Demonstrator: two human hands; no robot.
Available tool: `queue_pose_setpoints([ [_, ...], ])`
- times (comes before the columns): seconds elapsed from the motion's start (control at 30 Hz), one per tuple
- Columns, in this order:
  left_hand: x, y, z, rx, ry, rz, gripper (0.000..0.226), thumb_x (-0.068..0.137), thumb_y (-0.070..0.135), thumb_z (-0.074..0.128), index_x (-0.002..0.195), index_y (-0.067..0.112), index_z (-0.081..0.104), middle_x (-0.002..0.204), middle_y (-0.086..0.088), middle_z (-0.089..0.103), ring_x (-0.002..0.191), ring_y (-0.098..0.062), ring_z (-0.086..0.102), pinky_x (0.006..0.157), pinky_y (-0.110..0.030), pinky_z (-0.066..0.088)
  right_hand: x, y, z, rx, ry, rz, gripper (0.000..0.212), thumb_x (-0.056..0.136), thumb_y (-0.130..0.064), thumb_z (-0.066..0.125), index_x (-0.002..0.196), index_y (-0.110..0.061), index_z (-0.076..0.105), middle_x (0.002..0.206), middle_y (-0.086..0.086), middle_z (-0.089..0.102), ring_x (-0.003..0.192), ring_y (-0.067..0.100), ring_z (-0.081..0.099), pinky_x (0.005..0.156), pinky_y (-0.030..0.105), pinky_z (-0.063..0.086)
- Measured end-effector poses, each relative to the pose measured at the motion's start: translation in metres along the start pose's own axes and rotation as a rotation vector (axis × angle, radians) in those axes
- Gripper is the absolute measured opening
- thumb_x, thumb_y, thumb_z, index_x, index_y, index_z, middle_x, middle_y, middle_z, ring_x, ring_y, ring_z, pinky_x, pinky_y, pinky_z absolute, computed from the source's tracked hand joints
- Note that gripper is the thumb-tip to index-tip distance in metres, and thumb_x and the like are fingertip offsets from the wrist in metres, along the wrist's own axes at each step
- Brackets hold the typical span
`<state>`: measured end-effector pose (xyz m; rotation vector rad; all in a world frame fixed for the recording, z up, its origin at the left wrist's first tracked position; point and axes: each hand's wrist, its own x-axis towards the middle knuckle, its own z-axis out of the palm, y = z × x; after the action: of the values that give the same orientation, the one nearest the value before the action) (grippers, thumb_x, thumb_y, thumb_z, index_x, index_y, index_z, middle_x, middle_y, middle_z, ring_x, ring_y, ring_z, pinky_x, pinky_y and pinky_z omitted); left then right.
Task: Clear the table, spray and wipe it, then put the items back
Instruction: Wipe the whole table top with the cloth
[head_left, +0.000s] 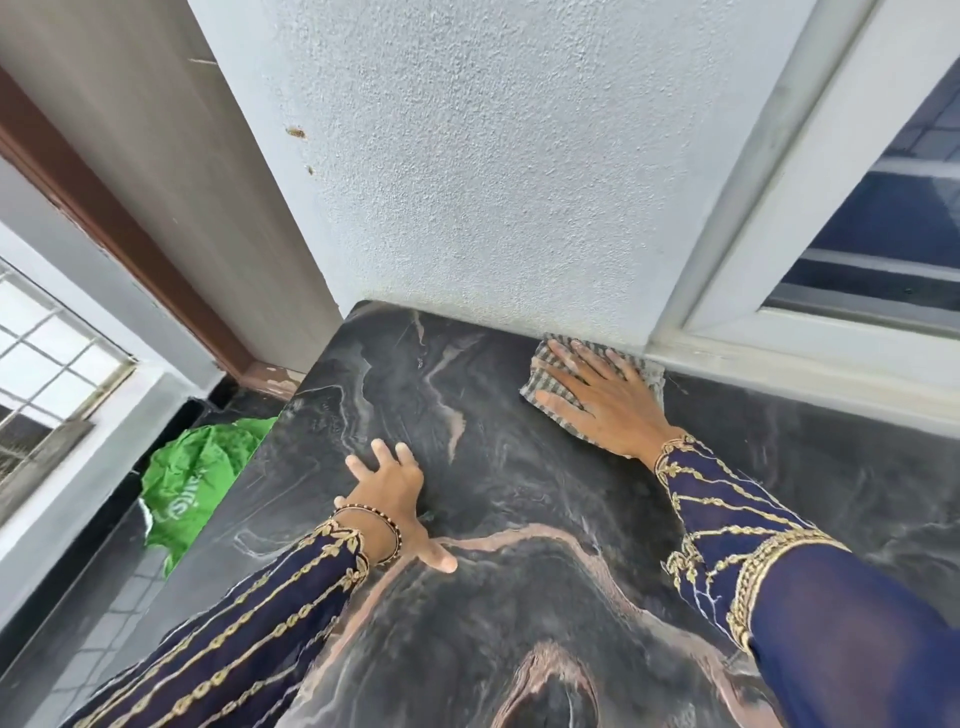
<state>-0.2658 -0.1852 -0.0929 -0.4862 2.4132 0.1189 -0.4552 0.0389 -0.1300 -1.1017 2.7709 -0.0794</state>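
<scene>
Grille (47, 364): a barred window stood at the far left, set behind a pale sill.
Door frame (130, 244): a brown strip ran diagonally down and ended just beside the table's far left corner.
Green bag (192, 483): crumpled green plastic with white lettering lay below the table top, just beside the table's left edge.
Table (519, 613): a dark, marble-patterned top with pinkish veins filled the lower middle of the view, and its far edge met the wall.
Left hand (392, 493): it lay flat on the table near the left edge, with fingers straight and spread and the thumb pointing right. It held nothing.
Bangle (374, 525): a beaded band circled the left wrist, next to a navy sleeve (260, 618) with gold embroidery.
Wall (467, 182): rough white plaster rose directly behind the table.
Cloth (537, 376): a grey-and-white checked rag lay on the table at its far edge, touching the foot of the wall. Most of it was covered by the hand on top.
Right hand (605, 397): it pressed flat upon the cloth, with fingers extended and fanned toward the wall rather than curled round the fabric.
Window frame (779, 291): a white frame with dark glass stood at the right, and its sill ran along the table's far edge.
</scene>
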Motion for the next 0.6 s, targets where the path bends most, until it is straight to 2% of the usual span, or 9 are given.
queue_pose_setpoints([
  [0.07,0.000,-0.001,0.000,-0.009,0.014,0.009,0.161,0.034,0.074,0.079,0.146,-0.003,-0.007,0.153,-0.031,-0.003,0.138,-0.057,0.001,0.110,-0.062,0.025,-0.001,-0.005,0.003,0.019,-0.006,0.021,0.064,0.088,-0.080,-0.008,0.146,-0.055,-0.017,0.168,-0.018,-0.014,0.158,0.012,-0.005,0.128,0.045,-0.006],
  [0.17,-0.004,-0.001,-0.003,0.023,0.051,0.019,0.157,0.036,0.073,0.080,0.146,-0.004,-0.002,0.152,-0.032,0.005,0.139,-0.054,0.008,0.112,-0.058,0.023,-0.013,-0.017,0.009,0.027,0.004,0.026,0.080,0.072,-0.087,-0.026,0.145,-0.055,-0.018,0.169,-0.016,-0.011,0.159,0.015,-0.003,0.128,0.048,-0.003],
  [0.2,-0.007,0.000,-0.003,0.016,0.059,0.018,0.155,0.037,0.072,0.080,0.147,-0.003,0.000,0.152,-0.031,0.006,0.139,-0.053,0.009,0.113,-0.057,0.024,-0.020,-0.023,0.011,0.029,0.004,0.021,0.077,0.075,-0.086,-0.023,0.146,-0.055,-0.017,0.169,-0.016,-0.010,0.159,0.016,-0.003,0.128,0.049,-0.003],
  [0.27,-0.014,-0.004,0.000,-0.069,0.086,0.030,0.150,0.037,0.070,0.082,0.148,0.003,0.006,0.153,-0.025,0.010,0.139,-0.051,0.012,0.111,-0.057,0.029,-0.038,-0.037,0.016,0.027,0.009,0.012,0.067,0.090,-0.081,-0.005,0.151,-0.055,-0.008,0.170,-0.016,-0.007,0.159,0.015,-0.001,0.128,0.048,-0.002],
  [0.33,-0.025,-0.010,0.010,-0.194,0.190,0.092,0.132,0.042,0.068,0.081,0.144,0.007,0.024,0.149,-0.018,0.024,0.137,-0.042,0.023,0.107,-0.056,0.034,-0.059,-0.054,0.026,0.008,0.041,-0.006,0.062,0.100,-0.074,0.011,0.157,-0.052,0.004,0.170,-0.016,-0.003,0.159,0.015,0.003,0.128,0.049,0.001],
  [0.4,-0.046,-0.015,0.033,-0.307,0.357,0.161,0.101,0.060,0.062,0.076,0.134,0.005,0.039,0.144,-0.016,0.036,0.132,-0.035,0.035,0.108,-0.050,0.035,-0.088,-0.077,0.034,0.012,0.069,-0.031,0.061,0.101,-0.072,0.014,0.159,-0.051,0.009,0.170,-0.016,0.001,0.159,0.015,0.006,0.128,0.049,0.004],
  [0.5,-0.085,-0.005,0.077,-0.400,0.558,0.186,0.059,0.087,0.042,0.061,0.131,0.005,0.044,0.146,-0.013,0.037,0.133,-0.031,0.038,0.109,-0.042,0.033,-0.135,-0.112,0.043,0.023,0.066,-0.061,0.061,0.102,-0.071,0.013,0.159,-0.049,0.012,0.171,-0.015,0.003,0.159,0.017,0.010,0.127,0.049,0.007],
  [0.6,-0.127,0.009,0.112,-0.458,0.654,0.238,0.043,0.093,0.030,0.053,0.129,0.007,0.049,0.144,-0.010,0.043,0.133,-0.028,0.041,0.109,-0.039,0.036,-0.189,-0.152,0.048,0.045,0.050,-0.082,0.059,0.102,-0.070,0.015,0.157,-0.049,0.015,0.171,-0.015,0.005,0.158,0.017,0.011,0.127,0.049,0.005],
])
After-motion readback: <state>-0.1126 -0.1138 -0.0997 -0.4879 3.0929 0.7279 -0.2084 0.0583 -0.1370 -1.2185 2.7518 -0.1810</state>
